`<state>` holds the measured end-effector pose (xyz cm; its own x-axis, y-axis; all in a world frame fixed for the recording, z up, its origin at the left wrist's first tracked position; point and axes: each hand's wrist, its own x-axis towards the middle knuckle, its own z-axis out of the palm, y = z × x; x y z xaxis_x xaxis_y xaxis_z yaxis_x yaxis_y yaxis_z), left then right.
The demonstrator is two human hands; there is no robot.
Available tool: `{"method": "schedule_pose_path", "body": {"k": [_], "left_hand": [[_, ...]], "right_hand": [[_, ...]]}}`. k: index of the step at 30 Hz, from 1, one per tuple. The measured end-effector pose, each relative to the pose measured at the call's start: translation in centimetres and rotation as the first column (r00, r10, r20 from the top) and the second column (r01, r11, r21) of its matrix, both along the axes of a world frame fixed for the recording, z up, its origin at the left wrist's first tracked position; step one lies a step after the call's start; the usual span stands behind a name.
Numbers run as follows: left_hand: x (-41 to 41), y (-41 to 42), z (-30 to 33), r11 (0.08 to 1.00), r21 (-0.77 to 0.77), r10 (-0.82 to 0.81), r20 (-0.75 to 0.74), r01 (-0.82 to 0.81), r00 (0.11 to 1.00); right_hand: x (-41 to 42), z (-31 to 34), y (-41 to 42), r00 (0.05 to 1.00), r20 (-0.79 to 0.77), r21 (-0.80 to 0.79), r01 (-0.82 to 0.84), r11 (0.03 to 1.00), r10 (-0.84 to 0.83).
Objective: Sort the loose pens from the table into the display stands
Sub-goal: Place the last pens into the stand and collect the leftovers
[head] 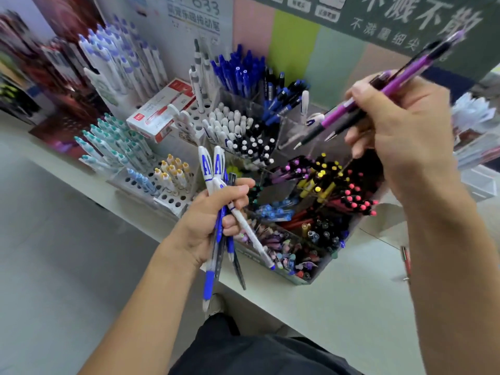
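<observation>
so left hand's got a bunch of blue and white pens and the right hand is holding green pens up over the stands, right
Not quite. In the head view the pens in the right hand are purple and black, not green. The rest holds: the left hand grips a bunch of blue and white pens, and the right hand holds its pens up above the stands.

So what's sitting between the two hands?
In the head view, between the left hand gripping its pen bundle and the right hand holding purple pens stands a clear stand filled with coloured pens.
</observation>
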<state>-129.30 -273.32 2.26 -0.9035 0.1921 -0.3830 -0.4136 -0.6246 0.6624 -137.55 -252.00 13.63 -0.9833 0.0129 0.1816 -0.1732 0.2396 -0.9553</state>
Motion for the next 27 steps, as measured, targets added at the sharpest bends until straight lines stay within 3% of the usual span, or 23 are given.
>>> {"method": "schedule_pose_path", "body": {"k": [4,6,8,13,15,18,21,23,27], "left_hand": [[-0.6,-0.4,0.2,0.956,-0.183,0.224,-0.054,-0.23,0.973],[-0.9,-0.4,0.9,0.952,-0.211,0.21,-0.075,-0.222,0.975],[-0.9,-0.2,1.3,0.963,-0.213,0.147,-0.084,-0.162,0.986],[-1.2,0.0,1.1,0.985,-0.172,-0.019,-0.051,0.01,0.999],[-1.2,0.1,1.0,0.977,-0.201,-0.071,-0.036,0.063,0.997],[-1.3,0.5,1.1,0.982,-0.165,-0.099,-0.04,0.091,0.994],[-1.5,1.4,1.3,0.984,-0.079,-0.166,-0.078,0.16,0.983],[-1.7,2.3,1.9,0.966,-0.109,-0.246,-0.107,0.234,0.963],[-2.3,4.7,3.1,0.952,-0.137,-0.288,-0.11,0.272,0.951]], "right_hand": [[0.6,-2.8,-2.1,0.988,-0.153,0.37,0.048,0.928,0.01],[0.2,-5.1,-3.1,0.986,-0.164,0.54,0.063,0.839,0.032],[-0.2,-6.6,-3.6,0.991,-0.128,0.583,0.046,0.811,0.036],[-0.6,-7.3,-3.5,0.991,-0.122,0.503,0.116,0.857,-0.063],[-0.1,-6.7,-3.2,0.983,-0.165,0.536,0.161,0.829,-0.084],[1.9,-5.2,-2.9,0.969,-0.248,0.543,0.154,0.826,-0.017],[3.1,-4.3,-2.6,0.985,0.047,0.455,-0.167,0.875,0.164],[3.1,-4.1,-2.0,0.935,0.249,0.35,-0.331,0.876,0.253],[2.4,-3.3,-0.2,0.9,0.353,0.147,-0.322,0.935,0.254]]}}
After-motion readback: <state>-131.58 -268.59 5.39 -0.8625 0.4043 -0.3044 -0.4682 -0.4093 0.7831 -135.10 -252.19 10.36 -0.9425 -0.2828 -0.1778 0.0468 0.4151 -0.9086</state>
